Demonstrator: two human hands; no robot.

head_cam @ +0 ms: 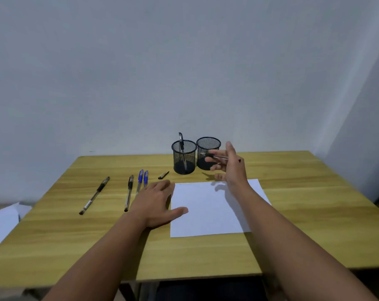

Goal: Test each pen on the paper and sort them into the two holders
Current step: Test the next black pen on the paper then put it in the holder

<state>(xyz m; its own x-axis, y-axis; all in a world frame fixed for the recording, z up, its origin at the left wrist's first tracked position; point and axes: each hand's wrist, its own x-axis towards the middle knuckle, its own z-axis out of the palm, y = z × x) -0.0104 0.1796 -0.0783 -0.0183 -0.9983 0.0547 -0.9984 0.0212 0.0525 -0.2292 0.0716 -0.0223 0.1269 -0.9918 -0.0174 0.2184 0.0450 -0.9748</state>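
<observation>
Two black mesh holders stand at the back of the table: the left holder has one pen in it, and the right holder looks empty. My right hand is raised in front of the right holder and pinches an uncapped pen that lies level, tip toward the left. My left hand rests flat on the table, its thumb on the left edge of the white paper. Two black pens and two blue pens lie to the left.
A loose pen cap lies in front of the left holder. The wooden table backs onto a plain wall. White sheets lie off the table's left edge, lower down.
</observation>
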